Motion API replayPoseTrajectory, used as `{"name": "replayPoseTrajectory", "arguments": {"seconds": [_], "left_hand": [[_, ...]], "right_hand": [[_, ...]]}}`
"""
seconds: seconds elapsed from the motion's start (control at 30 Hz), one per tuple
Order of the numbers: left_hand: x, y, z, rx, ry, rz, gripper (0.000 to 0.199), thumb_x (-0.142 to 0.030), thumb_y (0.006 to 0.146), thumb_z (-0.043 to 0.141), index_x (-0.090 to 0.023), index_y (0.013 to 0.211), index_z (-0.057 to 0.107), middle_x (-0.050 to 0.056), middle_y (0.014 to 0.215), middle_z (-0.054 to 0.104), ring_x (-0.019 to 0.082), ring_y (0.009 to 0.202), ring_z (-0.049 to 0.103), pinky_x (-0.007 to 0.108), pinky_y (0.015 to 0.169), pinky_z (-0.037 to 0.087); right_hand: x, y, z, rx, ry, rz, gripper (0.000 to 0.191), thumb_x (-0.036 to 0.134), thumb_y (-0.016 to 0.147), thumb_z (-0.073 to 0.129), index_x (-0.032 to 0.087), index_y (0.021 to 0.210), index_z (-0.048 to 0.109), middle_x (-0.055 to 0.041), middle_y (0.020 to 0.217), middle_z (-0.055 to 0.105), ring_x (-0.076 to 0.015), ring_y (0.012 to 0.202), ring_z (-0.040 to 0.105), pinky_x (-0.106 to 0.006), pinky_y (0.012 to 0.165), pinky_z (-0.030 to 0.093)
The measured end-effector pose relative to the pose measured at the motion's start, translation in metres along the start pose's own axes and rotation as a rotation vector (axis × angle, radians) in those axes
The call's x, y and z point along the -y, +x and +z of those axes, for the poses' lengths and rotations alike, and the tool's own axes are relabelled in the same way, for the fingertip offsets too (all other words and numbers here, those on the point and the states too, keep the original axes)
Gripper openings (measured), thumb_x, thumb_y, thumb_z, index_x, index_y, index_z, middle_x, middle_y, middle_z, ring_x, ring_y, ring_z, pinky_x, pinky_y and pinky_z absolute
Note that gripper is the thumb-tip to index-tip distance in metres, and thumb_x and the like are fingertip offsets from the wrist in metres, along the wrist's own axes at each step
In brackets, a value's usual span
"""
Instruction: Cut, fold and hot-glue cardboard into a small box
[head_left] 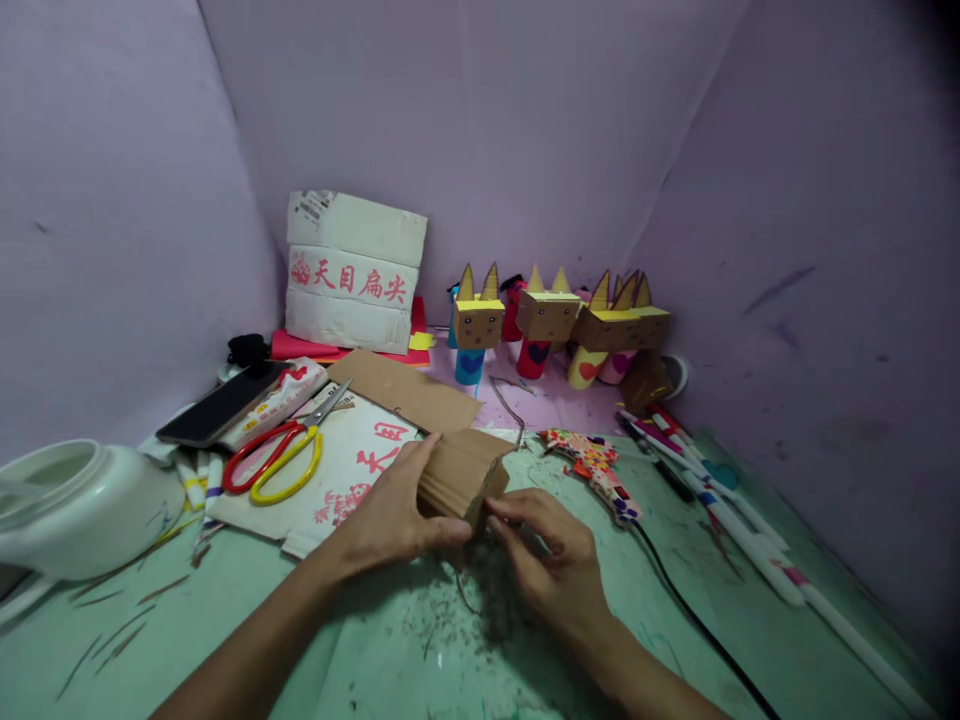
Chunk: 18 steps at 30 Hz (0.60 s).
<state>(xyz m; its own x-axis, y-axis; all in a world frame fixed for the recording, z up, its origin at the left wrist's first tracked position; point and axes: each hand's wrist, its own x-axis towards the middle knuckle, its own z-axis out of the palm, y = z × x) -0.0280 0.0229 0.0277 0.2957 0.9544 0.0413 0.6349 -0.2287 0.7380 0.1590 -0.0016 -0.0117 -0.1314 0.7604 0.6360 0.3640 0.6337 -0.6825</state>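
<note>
Near the middle of the table, a small brown cardboard box (466, 465) is tilted between both hands. My left hand (394, 510) holds it from the left, thumb along its lower front edge and fingers behind its far left side. Thumb and index finger of my right hand (551, 555) are pinched together at the box's right side; whatever lies between those fingertips is too small to make out. Behind the box lies a flat brown cardboard strip (405, 388). Scissors (289, 450) with red and yellow handles rest on a printed white cardboard sheet (300, 520) to the left.
Cardboard-headed figures (478, 325) with pointed ears stand at the back. A patterned glue gun (596, 470) with a black cord lies right, beside several markers (750, 540). A white pot (112, 510) and a phone (225, 405) are left. A printed cardboard panel (352, 275) leans behind.
</note>
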Motion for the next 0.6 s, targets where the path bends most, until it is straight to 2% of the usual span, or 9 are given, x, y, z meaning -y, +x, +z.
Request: {"name": "replayPoseTrajectory", "arguments": {"seconds": [0.07,0.13,0.17,0.23,0.3,0.33,0.4,0.5,0.6], "left_hand": [[0.001,-0.001,-0.004,0.073,0.004,0.065,0.102,-0.053,0.060,0.071,-0.008,0.143,0.031,0.021,0.144,0.040,0.037,0.131,0.039,0.051,0.109,0.030],[0.000,-0.002,-0.006,0.109,-0.001,0.104,0.098,-0.049,0.061,0.071,-0.010,0.143,0.032,0.020,0.144,0.040,0.037,0.130,0.040,0.051,0.108,0.031],[0.000,-0.002,-0.007,0.120,-0.011,0.114,0.096,-0.047,0.062,0.071,-0.011,0.142,0.033,0.019,0.144,0.040,0.036,0.131,0.040,0.051,0.108,0.031],[-0.001,-0.002,-0.007,0.154,-0.036,0.127,0.093,-0.043,0.063,0.070,-0.012,0.143,0.032,0.019,0.146,0.038,0.035,0.132,0.038,0.052,0.109,0.029],[-0.001,-0.001,-0.006,0.191,-0.060,0.135,0.092,-0.039,0.064,0.068,-0.012,0.143,0.030,0.019,0.148,0.034,0.034,0.134,0.035,0.052,0.110,0.027],[-0.001,0.000,-0.004,0.195,-0.072,0.137,0.093,-0.037,0.063,0.068,-0.012,0.143,0.030,0.019,0.149,0.033,0.034,0.135,0.034,0.052,0.110,0.026],[0.001,0.001,-0.001,0.167,-0.119,0.137,0.092,-0.037,0.061,0.068,-0.012,0.142,0.031,0.020,0.146,0.035,0.035,0.133,0.036,0.053,0.109,0.029],[0.002,0.000,0.006,0.092,-0.182,0.149,0.077,-0.040,0.065,0.063,-0.012,0.133,0.040,0.019,0.142,0.038,0.035,0.132,0.037,0.053,0.108,0.030],[0.005,-0.006,0.015,0.142,-0.095,0.155,0.079,-0.042,0.071,0.061,-0.011,0.139,0.032,0.020,0.150,0.024,0.034,0.140,0.022,0.054,0.113,0.020]], "right_hand": [[-0.004,0.002,-0.001,0.000,-0.078,0.063,0.011,0.016,0.077,0.064,0.022,0.069,0.062,-0.0014,0.066,0.064,-0.0204,0.067,0.059,-0.036,0.064,0.047],[-0.007,0.004,-0.003,-0.073,-0.205,0.153,0.018,0.027,0.070,0.073,0.022,0.067,0.056,-0.0024,0.069,0.060,-0.0239,0.071,0.057,-0.040,0.066,0.047],[-0.009,0.005,-0.005,-0.122,-0.265,0.181,0.025,0.033,0.065,0.077,0.021,0.074,0.057,-0.0056,0.079,0.061,-0.0275,0.079,0.057,-0.044,0.070,0.048],[-0.015,0.007,-0.009,-0.132,-0.334,0.159,0.059,0.044,0.057,0.082,0.018,0.102,0.056,-0.0157,0.112,0.055,-0.0371,0.108,0.051,-0.055,0.085,0.045],[-0.022,0.010,-0.014,0.056,-0.282,0.073,0.093,0.050,0.058,0.081,0.018,0.133,0.038,-0.0202,0.139,0.037,-0.0403,0.131,0.033,-0.059,0.101,0.034],[-0.027,0.012,-0.016,0.189,-0.218,0.040,0.101,0.051,0.061,0.080,0.020,0.142,0.027,-0.0193,0.145,0.031,-0.0387,0.136,0.027,-0.058,0.106,0.030],[-0.036,0.013,-0.017,0.391,-0.088,0.020,0.104,0.050,0.067,0.077,0.025,0.147,0.016,-0.0166,0.148,0.031,-0.0352,0.137,0.030,-0.054,0.109,0.029],[-0.046,0.012,-0.015,0.437,-0.007,0.057,0.105,0.050,0.065,0.079,0.029,0.148,0.018,-0.0147,0.143,0.037,-0.0333,0.131,0.040,-0.051,0.107,0.034],[-0.050,0.009,-0.011,0.400,-0.011,0.078,0.109,0.050,0.060,0.082,0.030,0.148,0.020,-0.0147,0.138,0.041,-0.0339,0.127,0.042,-0.052,0.106,0.034]]}}
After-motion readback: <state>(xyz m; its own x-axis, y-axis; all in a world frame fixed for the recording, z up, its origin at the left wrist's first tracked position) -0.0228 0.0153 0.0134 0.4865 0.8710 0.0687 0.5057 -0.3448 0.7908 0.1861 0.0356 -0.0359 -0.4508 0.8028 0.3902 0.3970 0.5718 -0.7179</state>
